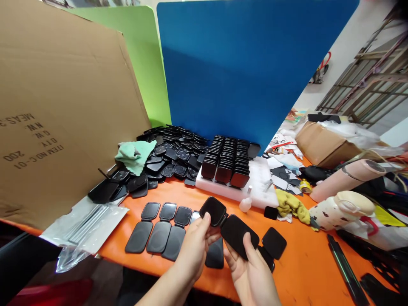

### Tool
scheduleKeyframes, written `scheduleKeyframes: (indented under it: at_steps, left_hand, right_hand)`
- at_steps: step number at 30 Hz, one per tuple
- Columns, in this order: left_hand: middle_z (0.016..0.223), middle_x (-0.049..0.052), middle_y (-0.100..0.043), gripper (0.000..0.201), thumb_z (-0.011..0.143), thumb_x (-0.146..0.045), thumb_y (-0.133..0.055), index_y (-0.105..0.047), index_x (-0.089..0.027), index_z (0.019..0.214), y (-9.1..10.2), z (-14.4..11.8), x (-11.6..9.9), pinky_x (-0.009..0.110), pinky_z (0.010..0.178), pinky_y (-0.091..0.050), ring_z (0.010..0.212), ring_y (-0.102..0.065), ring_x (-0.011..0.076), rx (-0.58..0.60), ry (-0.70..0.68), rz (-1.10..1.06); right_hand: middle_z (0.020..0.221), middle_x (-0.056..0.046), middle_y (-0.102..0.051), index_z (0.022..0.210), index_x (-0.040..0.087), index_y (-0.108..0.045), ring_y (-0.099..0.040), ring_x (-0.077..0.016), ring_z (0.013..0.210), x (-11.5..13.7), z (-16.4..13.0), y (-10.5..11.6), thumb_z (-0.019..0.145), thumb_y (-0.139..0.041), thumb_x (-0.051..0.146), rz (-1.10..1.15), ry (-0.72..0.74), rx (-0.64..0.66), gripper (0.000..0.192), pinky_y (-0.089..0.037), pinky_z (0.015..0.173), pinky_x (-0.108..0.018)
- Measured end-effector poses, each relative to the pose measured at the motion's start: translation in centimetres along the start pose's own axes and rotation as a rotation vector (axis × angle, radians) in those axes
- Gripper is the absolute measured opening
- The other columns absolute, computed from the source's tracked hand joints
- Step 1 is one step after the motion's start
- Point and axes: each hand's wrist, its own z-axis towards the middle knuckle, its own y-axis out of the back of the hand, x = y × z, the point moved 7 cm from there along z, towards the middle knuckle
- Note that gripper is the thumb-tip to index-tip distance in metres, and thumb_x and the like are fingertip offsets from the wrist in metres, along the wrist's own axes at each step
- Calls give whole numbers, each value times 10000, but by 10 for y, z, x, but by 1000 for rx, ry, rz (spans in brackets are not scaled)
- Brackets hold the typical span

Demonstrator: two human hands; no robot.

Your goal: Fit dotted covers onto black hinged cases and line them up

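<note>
Both hands grip one hinged black case: left hand pinches the lid, right hand cradles the base; best kept level.

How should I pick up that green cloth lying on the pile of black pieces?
Probably pinch the green cloth from above at its raised, crumpled middle. It lies bunched on the loose black pieces, so its folds stick up and give fingers something to grab. Coming from the side would likely knock those pieces about.

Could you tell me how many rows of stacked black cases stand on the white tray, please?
3, side by side on the white tray: left row, middle row, right row. More may be hidden behind.
</note>
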Motion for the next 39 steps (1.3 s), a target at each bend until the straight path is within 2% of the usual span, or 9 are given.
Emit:
scheduleKeyframes:
  at_steps: [5, 10, 14, 18, 22, 27, 33, 35, 39]
  left_hand:
    - [809, 72, -699, 291, 782, -419, -619, -615, -132, 828, 7, 2, -2, 270, 685, -467, 737, -648, 175, -94, 18, 21]
    - [846, 85, -684, 315, 820, -418, -572, -618, -113, 883, 1, 6, -2, 271, 707, -461, 776, -636, 179, -38, -15, 69]
    - [808, 63, -669, 338, 806, -453, -575, -607, -126, 884, -3, 9, 2, 254, 657, -459, 735, -624, 170, -42, -32, 76]
    - [870, 37, -657, 329, 741, -404, -647, -601, -168, 966, -12, 5, 15, 188, 481, -394, 622, -588, 126, 15, 90, 99]
    - [998, 51, -655, 394, 700, -268, -660, -545, -222, 1075, -21, 0, 28, 165, 433, -360, 620, -598, 123, 117, 236, 30]
    - [1000, 75, -678, 358, 730, -204, -612, -540, -185, 1080, -25, 8, 30, 223, 649, -456, 767, -619, 151, 130, 190, -18]
    - [906, 74, -708, 370, 745, -187, -581, -514, -177, 1109, -31, 6, 48, 278, 705, -469, 760, -655, 188, 174, 311, 57]
    - [907, 73, -708, 359, 759, -197, -578, -504, -185, 1110, -31, 3, 56, 317, 750, -478, 804, -666, 215, 164, 347, 63]
    - [1004, 71, -684, 333, 771, -201, -585, -518, -206, 1097, -31, -5, 72, 327, 743, -493, 892, -660, 246, 165, 446, 91]
  right_hand:
    - [944, -58, -700, 980, 156, -648, -669, -135, 793, -16, -2, 3, 773, -667, 340, 59, -143, 85, 277, -558, 638, -206]
    - [941, -56, -703, 947, 180, -663, -662, -148, 855, -18, -3, 10, 750, -680, 392, 87, -146, 103, 289, -547, 701, -236]
    - [881, -88, -704, 883, 141, -681, -662, -162, 750, -31, -3, 16, 684, -701, 499, -39, -165, 124, 410, -536, 564, -222]
    - [760, -71, -681, 854, 131, -675, -602, -141, 564, -54, 1, 19, 576, -702, 631, -135, -193, 214, 572, -430, 372, -192]
    - [661, -67, -648, 772, 120, -660, -582, -148, 547, -49, 4, 36, 610, -638, 682, -443, -73, 235, 585, -428, 417, -218]
    - [883, -90, -693, 912, 173, -670, -629, -237, 832, 19, -1, 79, 751, -544, 612, -1208, 137, 222, 484, -488, 746, -331]
    - [1153, -105, -617, 1088, 183, -594, -560, -259, 1055, 178, -5, 170, 858, -353, 517, -1775, 502, -475, 472, -420, 915, -344]
    - [1176, -139, -589, 1117, 125, -574, -542, -256, 1070, 207, -4, 186, 887, -315, 402, -2043, 530, -592, 443, -400, 933, -332]
    - [1171, -211, -550, 1175, 89, -543, -509, -358, 1064, 235, 5, 206, 855, -392, 345, -2122, 480, -806, 437, -368, 910, -475]
